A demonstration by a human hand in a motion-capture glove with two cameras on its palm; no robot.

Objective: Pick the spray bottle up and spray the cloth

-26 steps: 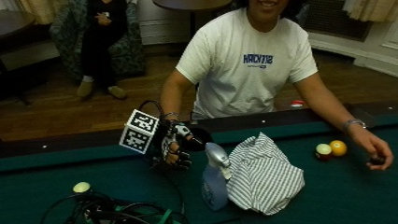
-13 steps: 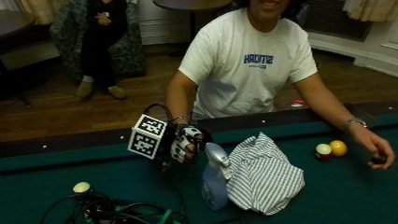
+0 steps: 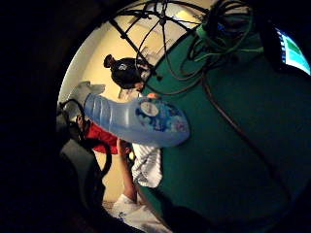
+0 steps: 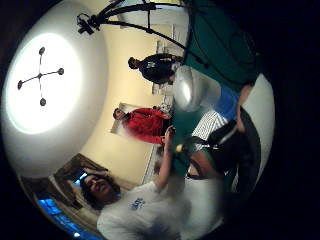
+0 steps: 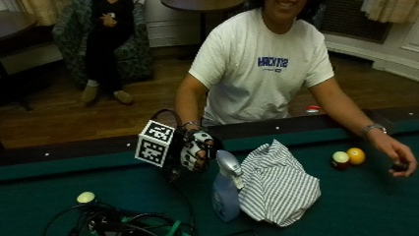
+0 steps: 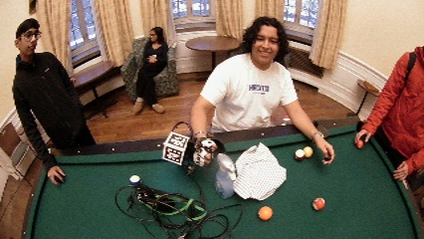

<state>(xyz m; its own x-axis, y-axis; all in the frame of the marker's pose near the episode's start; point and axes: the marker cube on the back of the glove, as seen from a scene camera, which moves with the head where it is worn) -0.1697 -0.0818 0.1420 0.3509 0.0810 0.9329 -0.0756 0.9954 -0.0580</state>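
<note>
Gloved and raised just above the green felt, the right hand [image 5: 195, 151] is being held beside the head of the spray bottle [image 5: 226, 192], on the side away from the cloth. Its fingers [image 5: 190, 158] are being kept loosely curled, with nothing held and nothing touched; a small gap is showing between the fingertips and the white trigger head [image 5: 229, 165]. In the little-finger-side palm view the bottle's pale blue body [image 3: 141, 121] is being shown close to the palm, standing on the felt, with the striped cloth [image 3: 146, 165] just behind it.

Nearest the camera, a tangle of black and green cables [image 5: 124, 223] is lying on the pool table [image 5: 353, 216], with a pale ball [image 5: 86, 197] beside it. The spray bottle is standing upright, touching the bunched striped cloth [image 5: 278, 184]. Farther along, two billiard balls [image 5: 347, 158] are resting together, near the person's bare hand [image 5: 396, 157], which is being rested on the felt.
</note>
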